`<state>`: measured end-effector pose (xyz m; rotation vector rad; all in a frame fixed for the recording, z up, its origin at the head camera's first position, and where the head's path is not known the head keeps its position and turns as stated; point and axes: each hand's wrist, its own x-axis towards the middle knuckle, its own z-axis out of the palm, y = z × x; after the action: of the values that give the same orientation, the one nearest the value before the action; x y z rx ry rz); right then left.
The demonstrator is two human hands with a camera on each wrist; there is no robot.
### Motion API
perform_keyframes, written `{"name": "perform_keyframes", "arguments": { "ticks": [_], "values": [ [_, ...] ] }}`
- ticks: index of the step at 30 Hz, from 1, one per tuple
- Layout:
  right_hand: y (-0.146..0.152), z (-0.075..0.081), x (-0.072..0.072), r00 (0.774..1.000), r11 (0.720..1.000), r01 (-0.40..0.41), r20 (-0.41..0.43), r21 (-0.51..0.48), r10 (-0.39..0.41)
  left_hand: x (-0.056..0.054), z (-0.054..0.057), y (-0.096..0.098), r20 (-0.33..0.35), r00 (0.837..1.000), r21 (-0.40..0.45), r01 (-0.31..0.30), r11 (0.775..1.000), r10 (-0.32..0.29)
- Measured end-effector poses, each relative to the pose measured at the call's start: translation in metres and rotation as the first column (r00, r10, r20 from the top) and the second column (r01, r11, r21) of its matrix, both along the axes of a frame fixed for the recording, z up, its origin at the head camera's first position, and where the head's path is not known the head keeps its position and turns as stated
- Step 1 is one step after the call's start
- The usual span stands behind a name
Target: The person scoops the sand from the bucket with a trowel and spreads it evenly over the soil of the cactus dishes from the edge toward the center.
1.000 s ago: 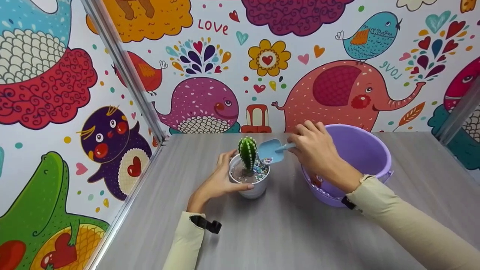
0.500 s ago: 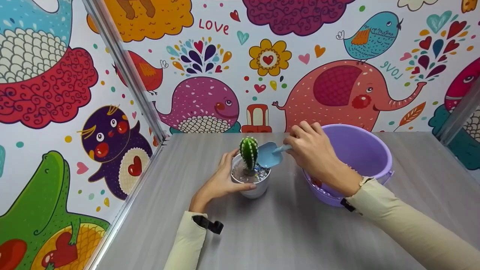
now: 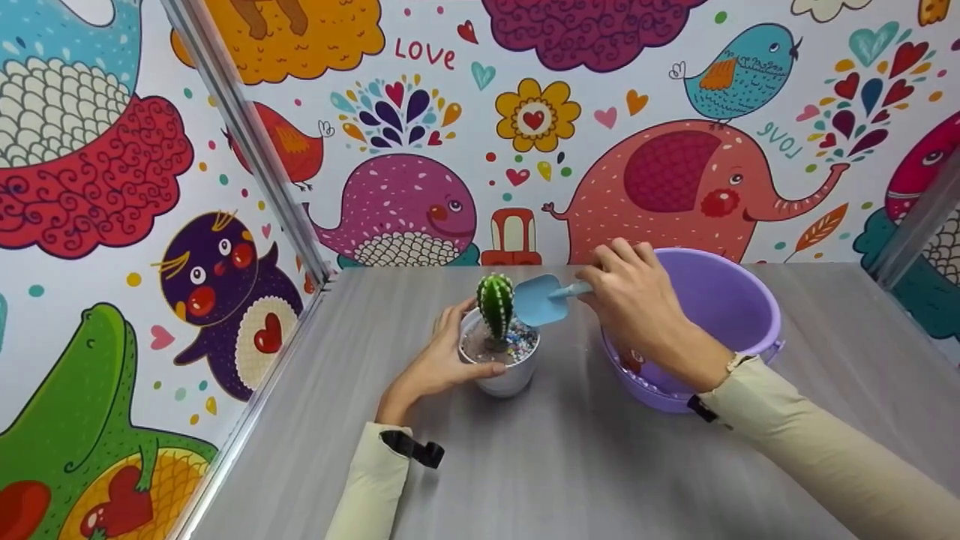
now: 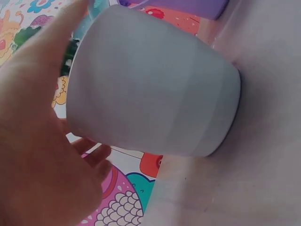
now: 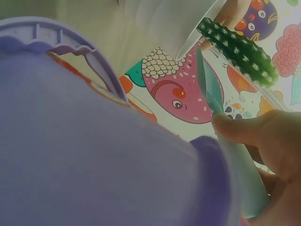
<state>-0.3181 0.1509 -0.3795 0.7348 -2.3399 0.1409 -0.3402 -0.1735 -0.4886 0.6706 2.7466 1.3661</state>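
Observation:
A small green cactus (image 3: 495, 306) stands upright in a white flowerpot (image 3: 508, 384) on the table. Brown soil fills the pot's left side, and small multicoloured beads (image 3: 523, 342) cover its right. My left hand (image 3: 442, 364) holds the pot near the rim, thumb in front and fingers behind; the left wrist view shows the pot wall (image 4: 150, 89) within that grip. My right hand (image 3: 634, 296) grips the handle of a light blue toy shovel (image 3: 541, 301). Its blade is tilted beside the cactus, above the pot's right rim. In the right wrist view the thumb (image 5: 235, 128) presses along the handle.
A purple bucket (image 3: 739, 307) stands right of the pot, under my right forearm, with small beads low inside its near side. The grey wood-grain table (image 3: 525, 480) meets a cartoon-printed wall (image 3: 525, 187) behind. Another printed panel rises at the left.
The shovel dipped down over the pot's right side, then lifted slightly and moved back. Beads seen at its blade tip earlier are gone from there. My left hand keeps hold of the pot.

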Motion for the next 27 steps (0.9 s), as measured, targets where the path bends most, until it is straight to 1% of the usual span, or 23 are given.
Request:
{"name": "perform_keyframes", "arguments": {
  "ticks": [2,4,6,7,9,12,14,15,16,18,21,23,25,27],
  "values": [
    [0.004,0.000,0.000,1.000,1.000,0.002,0.014,-0.016,-0.001,-0.001,0.000,-0.001,-0.026,1.000,0.036,-0.005,0.999,0.006],
    [0.008,0.000,0.000,0.999,0.999,0.007,0.037,-0.032,-0.006,-0.002,0.002,0.000,-0.058,0.998,0.078,-0.021,0.997,0.025],
    [0.014,0.001,0.000,0.997,0.999,0.018,0.074,-0.048,-0.014,-0.004,0.004,0.002,-0.108,0.992,0.139,-0.049,0.989,0.064],
    [0.017,0.002,0.000,0.995,0.998,0.024,0.093,-0.056,-0.019,-0.004,0.006,0.004,-0.134,0.987,0.175,-0.069,0.982,0.093],
    [0.023,0.003,0.000,0.992,0.996,0.034,0.126,-0.077,-0.024,-0.005,0.011,0.008,-0.181,0.970,0.260,-0.113,0.959,0.163],
    [0.034,0.005,0.001,0.985,0.992,0.045,0.171,-0.121,-0.024,-0.006,0.019,0.013,-0.236,0.936,0.400,-0.152,0.904,0.262],
    [0.042,0.007,0.002,0.981,0.987,0.056,0.191,-0.150,-0.026,-0.005,0.026,0.017,-0.256,0.918,0.466,-0.159,0.871,0.304],
    [0.046,0.008,0.002,0.979,0.985,0.063,0.200,-0.163,-0.030,-0.004,0.029,0.019,-0.264,0.911,0.487,-0.156,0.860,0.315],
    [0.050,0.008,0.003,0.977,0.982,0.071,0.210,-0.175,-0.033,-0.002,0.033,0.021,-0.274,0.905,0.496,-0.157,0.854,0.325],
    [0.057,0.009,0.004,0.974,0.977,0.089,0.223,-0.193,-0.045,0.001,0.039,0.024,-0.294,0.894,0.493,-0.160,0.855,0.337],
    [0.068,0.010,0.007,0.968,0.971,0.114,0.244,-0.210,-0.061,0.006,0.047,0.028,-0.330,0.882,0.465,-0.158,0.871,0.337],
    [0.075,0.011,0.009,0.964,0.969,0.127,0.258,-0.214,-0.069,0.009,0.052,0.031,-0.349,0.875,0.455,-0.155,0.877,0.336],
    [0.084,0.011,0.012,0.956,0.964,0.150,0.280,-0.218,-0.085,0.012,0.056,0.035,-0.369,0.867,0.454,-0.146,0.879,0.334],
    [0.092,0.011,0.014,0.948,0.959,0.174,0.300,-0.223,-0.103,0.013,0.062,0.039,-0.393,0.857,0.464,-0.128,0.876,0.333]
  ]
}}
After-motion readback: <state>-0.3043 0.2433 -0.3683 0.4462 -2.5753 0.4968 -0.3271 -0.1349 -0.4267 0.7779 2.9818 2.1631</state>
